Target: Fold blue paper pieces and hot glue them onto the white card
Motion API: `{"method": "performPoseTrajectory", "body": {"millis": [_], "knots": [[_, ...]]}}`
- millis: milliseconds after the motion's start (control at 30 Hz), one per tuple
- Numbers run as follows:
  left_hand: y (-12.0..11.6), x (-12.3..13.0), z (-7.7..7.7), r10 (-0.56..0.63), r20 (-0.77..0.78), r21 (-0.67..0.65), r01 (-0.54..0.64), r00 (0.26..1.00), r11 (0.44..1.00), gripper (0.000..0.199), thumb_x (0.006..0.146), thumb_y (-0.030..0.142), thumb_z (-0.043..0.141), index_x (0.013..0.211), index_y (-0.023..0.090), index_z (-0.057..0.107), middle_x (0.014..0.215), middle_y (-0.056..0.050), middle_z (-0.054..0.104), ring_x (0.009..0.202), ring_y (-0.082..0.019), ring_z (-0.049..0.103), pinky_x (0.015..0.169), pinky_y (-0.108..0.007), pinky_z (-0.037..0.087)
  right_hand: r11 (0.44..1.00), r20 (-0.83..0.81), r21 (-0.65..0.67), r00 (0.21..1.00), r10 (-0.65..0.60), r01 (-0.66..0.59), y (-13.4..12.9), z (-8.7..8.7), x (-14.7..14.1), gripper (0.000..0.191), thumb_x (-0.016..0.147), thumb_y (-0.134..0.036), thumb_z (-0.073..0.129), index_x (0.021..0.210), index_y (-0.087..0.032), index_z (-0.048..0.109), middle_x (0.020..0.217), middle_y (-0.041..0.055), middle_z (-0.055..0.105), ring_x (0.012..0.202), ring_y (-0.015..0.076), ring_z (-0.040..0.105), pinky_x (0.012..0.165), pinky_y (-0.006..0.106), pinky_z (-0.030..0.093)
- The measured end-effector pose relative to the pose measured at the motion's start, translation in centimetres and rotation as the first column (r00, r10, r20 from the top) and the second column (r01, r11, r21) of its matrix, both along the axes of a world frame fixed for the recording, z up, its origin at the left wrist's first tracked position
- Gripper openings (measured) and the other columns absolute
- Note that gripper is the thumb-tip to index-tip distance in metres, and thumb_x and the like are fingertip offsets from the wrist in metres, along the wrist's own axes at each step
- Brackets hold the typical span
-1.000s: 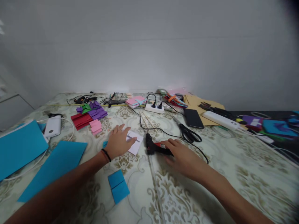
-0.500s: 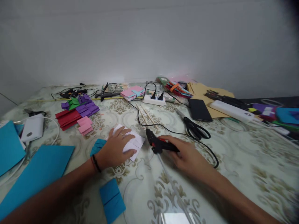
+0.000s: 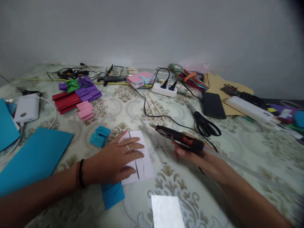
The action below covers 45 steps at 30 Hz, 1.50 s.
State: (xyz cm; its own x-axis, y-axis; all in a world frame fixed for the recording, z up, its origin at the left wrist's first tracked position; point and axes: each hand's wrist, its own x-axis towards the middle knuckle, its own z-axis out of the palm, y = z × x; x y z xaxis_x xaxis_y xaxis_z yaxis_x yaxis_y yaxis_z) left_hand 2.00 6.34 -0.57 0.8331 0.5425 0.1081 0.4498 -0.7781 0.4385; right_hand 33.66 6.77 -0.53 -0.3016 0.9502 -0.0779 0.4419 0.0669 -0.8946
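A white paper piece with fold lines or slits [image 3: 148, 167] lies on the patterned tablecloth. Over it rests my left hand [image 3: 116, 158], palm down with the fingers spread. My right hand [image 3: 201, 158] is wrapped round a black and red hot glue gun [image 3: 180, 138], whose nozzle points left, a little beyond the paper. From the gun's back a long clear glue stick [image 3: 239, 166] sticks out. Blue paper pieces lie close by: a slit one [image 3: 101, 136] beyond my left wrist and a creased one [image 3: 113, 194] partly under the hand. Nearest me is a plain white rectangle [image 3: 167, 210].
Black-handled scissors [image 3: 205, 123] and a dark phone-like slab [image 3: 213, 105] lie at the right. A white power strip [image 3: 164, 90] with black plugs stands behind two thin sticks [image 3: 155, 106]. Folded red paper [image 3: 66, 102] and large blue sheets [image 3: 35, 158] are at the left.
The glue gun has turned in my right hand, from pointing away to pointing left. My left hand and the white paper have shifted nearer me, over the creased blue piece. The view has tilted.
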Motion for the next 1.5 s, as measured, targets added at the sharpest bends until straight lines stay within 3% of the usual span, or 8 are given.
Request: {"method": "performPoseTrajectory", "body": {"millis": [167,300,467,700,867,1133,1367,1500], "knots": [[-2.1,-1.0,-0.3,0.031,-0.054,0.031,-0.029,0.998,0.999,0.04,0.095,0.028,0.063,0.135,0.022,0.06,0.156,-0.012,0.052,0.149,-0.034,0.04,0.127,-0.059,0.022,0.994,0.097,0.039,0.989,-0.11,0.106,-0.7,0.2,-0.4,0.04,0.091,-0.058,0.063,0.081,-0.02,0.068,0.074,0.0043,0.066,0.068,0.0213,0.062,0.059,0.03,0.053],[-2.7,-1.4,-0.8,0.039,-0.026,0.03,-0.038,0.999,0.999,0.05,0.093,0.036,0.068,0.14,0.02,0.058,0.16,-0.019,0.044,0.151,-0.038,0.037,0.124,-0.063,0.027,0.999,0.129,-0.013,0.991,-0.029,0.031,-1.7,0.5,-1.3,0.039,0.089,-0.06,0.066,0.088,-0.021,0.073,0.087,0.0061,0.074,0.079,0.0253,0.069,0.069,0.034,0.059],[-2.6,-1.7,-1.5,0.013,0.034,0.041,-0.015,0.999,0.999,0.053,0.091,0.037,0.07,0.14,0.02,0.059,0.16,-0.018,0.045,0.151,-0.037,0.038,0.126,-0.061,0.024,0.997,0.079,-0.08,0.996,0.03,-0.023,-2.6,0.7,-2.7,0.037,0.094,-0.058,0.059,0.089,-0.023,0.072,0.091,0.0059,0.077,0.091,0.0276,0.074,0.079,0.036,0.061],[-2.2,-1.8,-1.9,0.028,0.058,0.022,-0.03,0.998,0.999,0.064,0.089,0.042,0.071,0.142,0.011,0.053,0.157,-0.02,0.05,0.15,-0.035,0.04,0.127,-0.057,0.025,0.982,0.295,0.161,0.945,-0.139,0.094,-2.6,-0.1,-2.3,0.026,0.095,-0.048,0.059,0.098,-0.025,0.072,0.094,0.0058,0.076,0.086,0.0283,0.072,0.076,0.04,0.059],[-2.3,-2.0,-1.6,-0.006,0.053,0.0,0.006,0.999,1.0,0.057,0.089,0.036,0.07,0.139,0.015,0.057,0.157,-0.016,0.051,0.151,-0.036,0.038,0.126,-0.059,0.027,0.983,0.265,0.146,0.962,0.073,-0.115,-2.7,0.7,-2.7,0.027,0.093,-0.045,0.062,0.076,-0.025,0.064,0.074,0.003,0.068,0.065,0.0216,0.066,0.056,0.032,0.054],[-1.9,-2.0,-1.5,-0.025,0.141,0.027,0.021,0.99,0.999,0.05,0.086,0.035,0.073,0.131,0.017,0.064,0.151,-0.021,0.054,0.145,-0.036,0.047,0.121,-0.059,0.035,0.913,0.246,0.282,0.942,0.228,-0.294,-2.4,0.1,-3.9,0.021,0.095,-0.03,0.063,0.075,-0.024,0.062,0.07,0.0029,0.063,0.065,0.0201,0.063,0.059,0.032,0.052],[-1.7,-1.8,-1.4,-0.013,0.131,0.002,0.013,0.991,1.0,0.048,0.085,0.036,0.073,0.127,0.016,0.063,0.147,-0.021,0.057,0.141,-0.036,0.05,0.122,-0.058,0.035,0.921,0.308,0.303,0.94,0.147,-0.243,-3.0,-0.6,-4.3,0.016,0.091,-0.038,0.068,0.083,-0.024,0.07,0.081,0.0058,0.07,0.079,0.0257,0.07,0.073,0.038,0.057],[-1.7,-1.8,-1.5,-0.022,0.144,0.003,0.022,0.989,1.0,0.044,0.086,0.038,0.072,0.124,0.016,0.064,0.145,-0.022,0.058,0.137,-0.036,0.053,0.12,-0.058,0.037,0.933,0.317,0.251,0.932,0.174,-0.259,-3.0,-0.2,-4.6,0.019,0.091,-0.038,0.069,0.081,-0.022,0.068,0.078,0.0048,0.067,0.077,0.0242,0.069,0.073,0.038,0.057]]}}
